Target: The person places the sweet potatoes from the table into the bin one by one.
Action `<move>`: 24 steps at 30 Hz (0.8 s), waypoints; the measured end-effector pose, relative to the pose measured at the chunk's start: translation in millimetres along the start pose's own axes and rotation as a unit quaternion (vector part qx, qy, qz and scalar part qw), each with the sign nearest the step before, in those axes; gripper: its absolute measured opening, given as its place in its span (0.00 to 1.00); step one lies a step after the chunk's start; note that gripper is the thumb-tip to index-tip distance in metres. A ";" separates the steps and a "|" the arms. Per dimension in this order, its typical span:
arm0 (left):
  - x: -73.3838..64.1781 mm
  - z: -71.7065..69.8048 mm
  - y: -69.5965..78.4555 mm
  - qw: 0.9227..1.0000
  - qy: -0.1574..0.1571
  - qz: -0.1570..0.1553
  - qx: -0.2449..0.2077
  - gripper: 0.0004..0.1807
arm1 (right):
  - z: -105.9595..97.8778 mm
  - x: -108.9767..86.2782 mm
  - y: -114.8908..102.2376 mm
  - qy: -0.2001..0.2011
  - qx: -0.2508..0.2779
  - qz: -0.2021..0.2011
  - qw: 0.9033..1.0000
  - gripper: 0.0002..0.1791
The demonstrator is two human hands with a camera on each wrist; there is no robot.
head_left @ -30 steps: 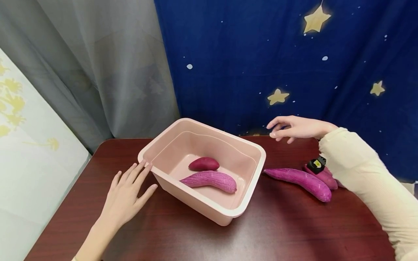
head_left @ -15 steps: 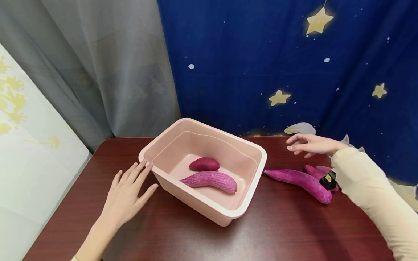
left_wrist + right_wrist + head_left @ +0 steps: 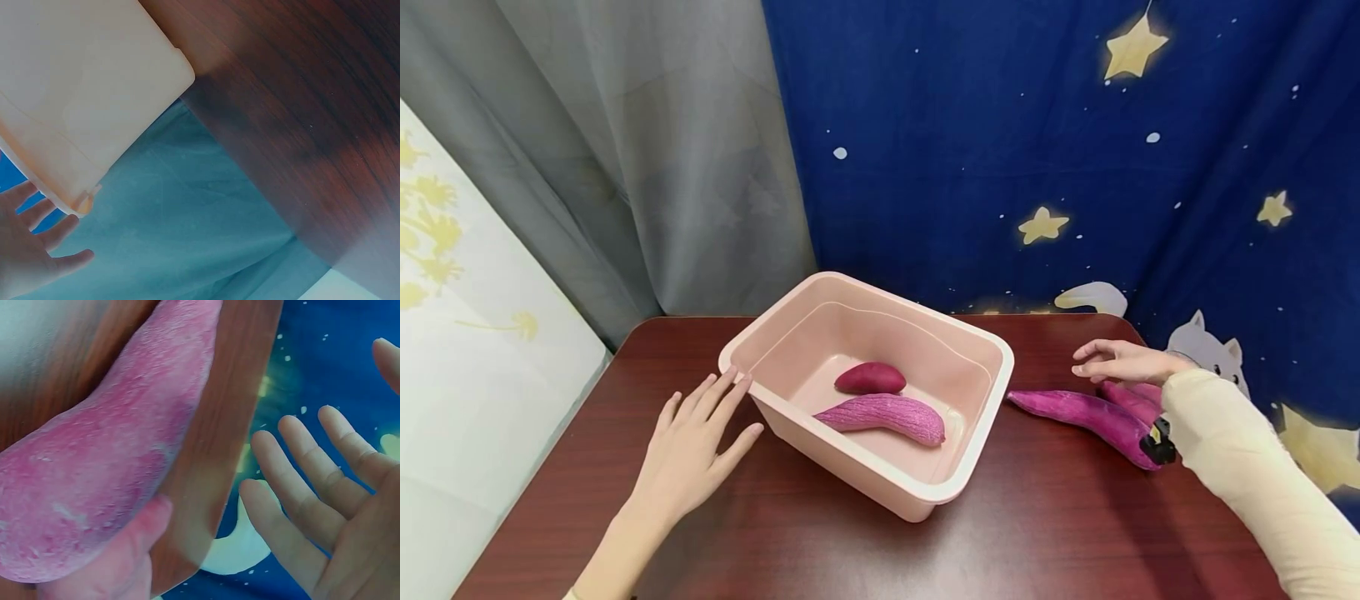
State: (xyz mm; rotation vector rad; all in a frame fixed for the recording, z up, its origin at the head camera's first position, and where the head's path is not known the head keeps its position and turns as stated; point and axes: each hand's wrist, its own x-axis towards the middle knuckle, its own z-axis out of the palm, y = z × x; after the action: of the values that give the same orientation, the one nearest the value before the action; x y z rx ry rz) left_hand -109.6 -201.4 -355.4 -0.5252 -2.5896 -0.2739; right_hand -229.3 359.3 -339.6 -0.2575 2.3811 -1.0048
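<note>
A pink plastic tub point(image 3: 850, 467) stands on the table, holding a short dark-red sweet potato point(image 3: 870, 378) and a long wrinkled purple one. My left hand point(image 3: 685, 454) rests its straight fingertips on the tub's left rim; the left wrist view shows the spread fingers at the tub's edge. To the right of the tub lies a long, curved purple sweet potato point(image 3: 1086, 415), with smaller sweet potatoes point(image 3: 1131, 400) behind it, partly hidden by my arm. Above these hovers my right hand point(image 3: 1131, 363), fingers relaxed and holding nothing; the right wrist view shows its fingers point(image 3: 300, 487) spread apart from the large sweet potato point(image 3: 119, 456).
The dark wooden table point(image 3: 1022, 533) ends at the back against a blue star-patterned curtain point(image 3: 940, 150) and a grey curtain point(image 3: 700, 167). A white panel with yellow flowers point(image 3: 467, 375) stands at the left. A black wrist camera point(image 3: 1159, 444) overlaps the long sweet potato's end.
My right hand has moved rightward and down from beside the tub to above the sweet potatoes on the table. My left hand and the tub have stayed in place.
</note>
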 end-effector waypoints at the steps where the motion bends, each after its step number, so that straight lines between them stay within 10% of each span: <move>1: 0.0 -0.1 0.0 1.000 0.000 0.000 0.000 0.32 | 0.3 0.4 2.1 0.001 -0.005 -0.001 1.000 0.29; 24: 0.2 -0.8 0.2 1.000 0.000 0.002 0.003 0.31 | 14.4 3.6 39.0 -0.016 0.051 0.051 0.997 0.32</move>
State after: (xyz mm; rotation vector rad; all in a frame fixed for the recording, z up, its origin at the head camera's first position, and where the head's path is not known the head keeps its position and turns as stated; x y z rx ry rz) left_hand -109.3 -201.4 -354.5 -0.5278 -2.5882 -0.2644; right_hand -223.3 376.7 -377.0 -0.1120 2.2821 -1.0615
